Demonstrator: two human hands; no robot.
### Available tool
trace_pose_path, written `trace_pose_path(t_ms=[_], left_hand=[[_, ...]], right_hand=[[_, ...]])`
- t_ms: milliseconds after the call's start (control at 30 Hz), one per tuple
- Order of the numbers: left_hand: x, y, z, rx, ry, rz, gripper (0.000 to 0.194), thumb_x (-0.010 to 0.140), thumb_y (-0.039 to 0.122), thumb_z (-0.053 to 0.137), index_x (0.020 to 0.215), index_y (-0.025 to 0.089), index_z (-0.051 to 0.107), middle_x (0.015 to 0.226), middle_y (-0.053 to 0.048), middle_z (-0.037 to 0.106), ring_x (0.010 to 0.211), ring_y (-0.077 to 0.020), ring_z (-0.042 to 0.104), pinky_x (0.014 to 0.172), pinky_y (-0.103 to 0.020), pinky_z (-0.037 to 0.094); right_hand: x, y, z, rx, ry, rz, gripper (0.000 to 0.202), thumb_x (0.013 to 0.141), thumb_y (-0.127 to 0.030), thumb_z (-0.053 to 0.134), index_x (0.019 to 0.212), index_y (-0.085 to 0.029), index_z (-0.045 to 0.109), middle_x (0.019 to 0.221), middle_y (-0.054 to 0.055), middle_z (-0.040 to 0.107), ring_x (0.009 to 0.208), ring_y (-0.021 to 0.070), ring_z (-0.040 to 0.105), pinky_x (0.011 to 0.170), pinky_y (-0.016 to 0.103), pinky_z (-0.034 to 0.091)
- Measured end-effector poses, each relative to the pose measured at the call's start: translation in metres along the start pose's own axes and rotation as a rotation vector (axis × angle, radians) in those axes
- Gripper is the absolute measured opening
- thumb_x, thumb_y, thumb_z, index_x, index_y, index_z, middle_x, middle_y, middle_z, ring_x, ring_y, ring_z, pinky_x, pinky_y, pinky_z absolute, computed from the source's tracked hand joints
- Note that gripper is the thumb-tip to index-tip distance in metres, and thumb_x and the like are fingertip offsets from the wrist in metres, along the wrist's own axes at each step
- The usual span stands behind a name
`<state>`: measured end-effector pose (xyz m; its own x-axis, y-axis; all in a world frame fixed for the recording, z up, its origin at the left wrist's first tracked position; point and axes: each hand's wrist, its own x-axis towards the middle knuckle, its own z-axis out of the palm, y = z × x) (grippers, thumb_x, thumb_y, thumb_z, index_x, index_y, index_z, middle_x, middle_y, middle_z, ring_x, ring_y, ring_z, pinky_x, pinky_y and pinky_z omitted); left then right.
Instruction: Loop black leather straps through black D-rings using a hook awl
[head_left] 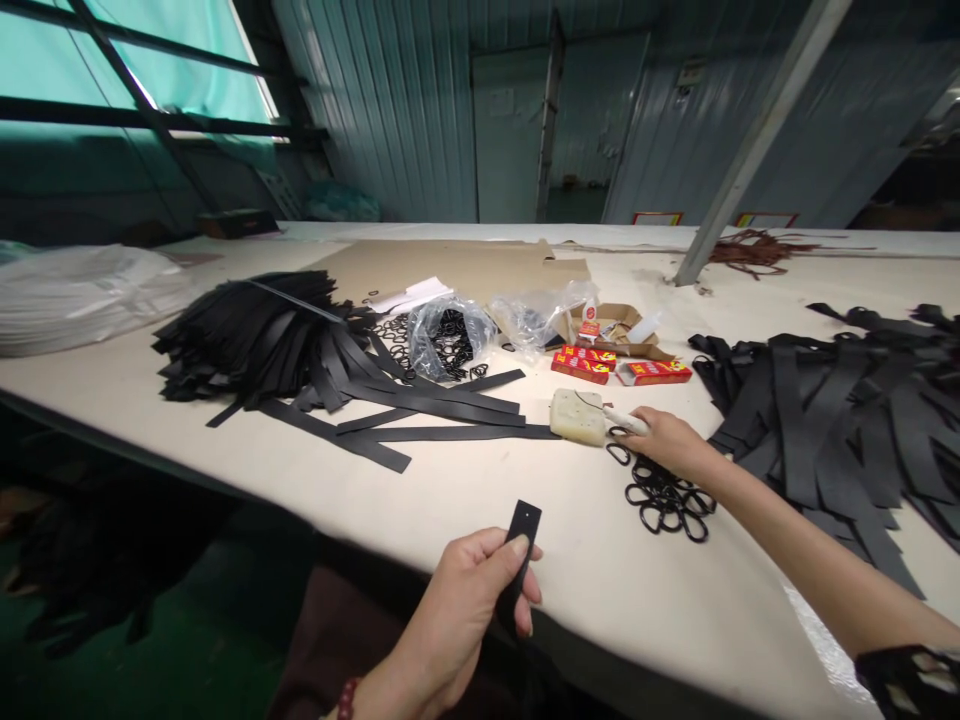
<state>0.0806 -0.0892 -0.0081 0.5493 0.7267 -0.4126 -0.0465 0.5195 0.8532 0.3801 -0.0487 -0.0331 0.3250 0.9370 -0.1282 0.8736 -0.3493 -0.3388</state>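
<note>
From where I stand, the left hand (461,600) has its thumb and fingers pinched around a black strap (526,518), its holed end poking up at the table's (450,500) near edge. The strap looks light and flat, probably bendy yet firm enough to stand a little past the grip; I'd take it just below the hole, by the flat faces. The right hand (671,440) has its fingers closed on a white-handled tool (628,421), beside a pale block (577,418) that looks waxy and perhaps slippery. Black rings (651,493), likely hard and smooth, lie near that wrist.
</note>
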Motion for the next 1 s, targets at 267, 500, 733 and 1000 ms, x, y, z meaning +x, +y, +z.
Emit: trace_pose_path(t_ms=[267,500,733,1000], left_hand=[[-0.007,0.001,0.004,0.075,-0.019,0.006,0.031,0.083,0.039,0.048,0.078,0.01,0.059,0.056,0.0,0.058,0.043,-0.0078,0.046,0.052,-0.022,0.034],[-0.011,-0.003,0.004,0.232,-0.043,0.048,0.035,0.081,0.044,0.047,0.068,0.012,0.057,0.047,0.003,0.053,0.034,-0.0053,0.041,0.04,-0.018,0.029],[-0.023,0.006,-0.005,0.42,0.012,0.079,0.039,0.082,0.041,0.044,0.051,0.017,0.046,0.04,0.005,0.043,0.032,-0.0057,0.037,0.036,-0.017,0.026],[-0.027,0.01,-0.018,0.418,0.043,0.1,0.038,0.082,0.04,0.041,0.051,0.018,0.045,0.039,0.004,0.043,0.032,-0.0069,0.035,0.034,-0.018,0.025]], right_hand=[[-0.03,-0.026,-0.018,0.265,0.071,0.047,0.014,0.081,-0.03,0.054,0.072,-0.018,0.052,0.059,-0.003,0.052,0.052,0.0126,0.051,0.049,0.025,0.04],[-0.119,-0.108,0.005,0.724,-0.185,-0.049,0.025,0.076,-0.043,0.05,0.074,-0.019,0.053,0.052,-0.003,0.057,0.043,0.0117,0.053,0.043,0.023,0.044],[-0.14,-0.13,0.02,0.911,-0.147,-0.03,0.026,0.079,-0.042,0.055,0.07,-0.017,0.055,0.05,-0.003,0.058,0.045,0.0112,0.054,0.047,0.021,0.043],[-0.144,-0.149,0.023,0.901,-0.182,-0.093,0.027,0.083,-0.041,0.049,0.075,-0.017,0.058,0.053,0.0,0.062,0.046,0.0132,0.058,0.047,0.021,0.048]])
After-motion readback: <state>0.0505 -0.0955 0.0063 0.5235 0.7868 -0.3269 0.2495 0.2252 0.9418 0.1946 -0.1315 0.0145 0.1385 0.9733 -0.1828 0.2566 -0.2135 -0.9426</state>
